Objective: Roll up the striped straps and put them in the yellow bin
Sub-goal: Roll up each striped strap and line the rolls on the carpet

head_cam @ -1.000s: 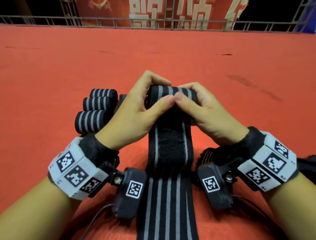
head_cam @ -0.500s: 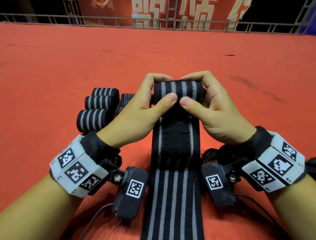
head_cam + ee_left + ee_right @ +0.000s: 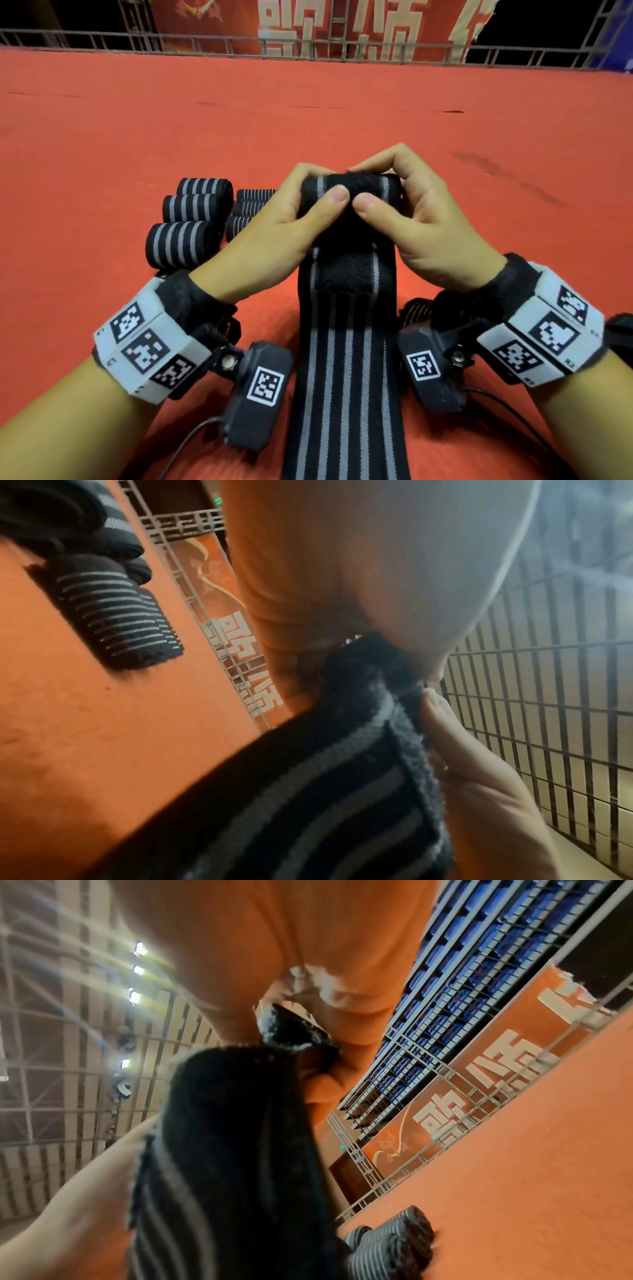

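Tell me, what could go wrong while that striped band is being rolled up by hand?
The roll is pinched only by the left hand and the right hand; if a thumb slips, it may spring loose. The long unrolled tail runs between the wrist cameras and might snag there. The finished rolls lie close beside the left hand and could get knocked away.

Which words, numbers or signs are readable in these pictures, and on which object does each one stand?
"歌颂" (as it seems to read): large white characters on the red banner; a further character is cut off.
Small green sign beside the banner: too small to read.
White wrist blocks: only black-and-white square codes; the tiny marks on their edges are too blurred to read.
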Motion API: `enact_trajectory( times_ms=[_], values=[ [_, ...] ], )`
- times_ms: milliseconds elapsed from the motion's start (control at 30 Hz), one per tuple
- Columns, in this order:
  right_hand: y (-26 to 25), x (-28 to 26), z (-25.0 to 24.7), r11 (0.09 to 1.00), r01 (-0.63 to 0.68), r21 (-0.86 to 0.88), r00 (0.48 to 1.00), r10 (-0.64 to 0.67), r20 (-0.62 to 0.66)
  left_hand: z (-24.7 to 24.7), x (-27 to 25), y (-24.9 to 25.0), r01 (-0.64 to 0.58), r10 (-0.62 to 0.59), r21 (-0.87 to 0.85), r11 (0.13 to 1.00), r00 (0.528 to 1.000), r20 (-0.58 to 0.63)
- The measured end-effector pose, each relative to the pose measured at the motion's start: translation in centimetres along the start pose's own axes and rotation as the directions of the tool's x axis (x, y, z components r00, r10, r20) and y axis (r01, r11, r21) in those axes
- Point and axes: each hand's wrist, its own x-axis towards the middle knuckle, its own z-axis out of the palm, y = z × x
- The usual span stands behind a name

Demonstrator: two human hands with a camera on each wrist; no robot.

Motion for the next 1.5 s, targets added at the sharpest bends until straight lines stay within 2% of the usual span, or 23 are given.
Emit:
enact_trajectory(
  times_ms=[133,200,267,300,367,467,533,633,767,867,967,1067,1267,1400,1500],
  values=[
    [-0.1,-0.2,0.2,0.992,-0.094,0.086,0.995,0.092,0.027,-0.1,0.1,-0.1,-0.039,0.039,0.022,0.999,0.999,-0.014],
    [-0.3,0.0,0.3,0.967,-0.218,0.131,0.976,0.217,0.021,-0.4,0.0,0.0,-0.085,0.086,0.063,0.994,0.996,-0.019],
    [-0.2,0.2,0.4,0.914,-0.355,0.199,0.934,0.357,0.023,-0.5,-0.1,0.0,-0.130,0.130,0.113,0.985,0.991,0.005],
    [-0.1,0.2,0.5,0.906,-0.373,0.201,0.926,0.378,0.016,-0.4,-0.2,0.0,-0.131,0.130,0.122,0.984,0.991,0.019],
    [-0.1,0.2,0.7,0.911,-0.345,0.224,0.935,0.355,-0.001,-0.1,-0.3,-0.2,-0.086,0.085,0.117,0.989,0.996,0.014],
    [-0.2,-0.1,0.9,0.906,-0.281,0.318,0.955,0.298,-0.006,0.2,-0.3,-0.1,0.035,-0.034,0.026,0.999,0.998,-0.061],
    [-0.3,-0.2,1.1,0.930,-0.236,0.283,0.967,0.252,-0.021,0.2,-0.1,0.1,0.085,-0.084,0.001,0.996,0.993,-0.083],
    [-0.1,-0.2,1.2,0.949,-0.217,0.230,0.971,0.233,-0.045,0.0,0.0,0.3,0.049,-0.046,0.019,0.999,0.992,-0.120],
    [-0.2,0.0,1.2,0.903,-0.303,0.305,0.942,0.333,-0.050,0.2,-0.2,0.1,-0.016,0.017,0.005,1.000,0.993,-0.118],
    [-0.4,0.0,1.0,0.940,-0.238,0.246,0.960,0.266,-0.088,0.2,-0.3,0.2,0.015,-0.015,0.009,1.000,0.997,-0.072],
    [-0.3,-0.2,1.1,0.954,-0.196,0.227,0.974,0.216,-0.070,0.3,-0.4,0.2,0.072,-0.075,-0.030,0.997,0.994,-0.077],
    [-0.4,-0.3,1.4,0.924,-0.211,0.318,0.973,0.230,-0.025,0.8,-0.4,0.1,0.045,-0.047,-0.021,0.999,0.992,-0.120],
    [-0.6,-0.2,1.2,0.895,-0.147,0.421,0.986,0.169,-0.014,1.3,-0.5,0.2,-0.080,0.073,-0.037,0.996,0.985,-0.158],
    [-0.9,-0.4,1.1,0.930,-0.116,0.348,0.992,0.126,-0.007,0.6,-0.2,0.1,0.022,-0.028,-0.081,0.996,0.996,-0.079],
    [-0.8,-0.3,1.2,0.948,-0.092,0.305,0.994,0.107,-0.031,0.1,0.0,0.4,-0.054,0.054,-0.002,0.999,0.996,-0.066]
  ],
)
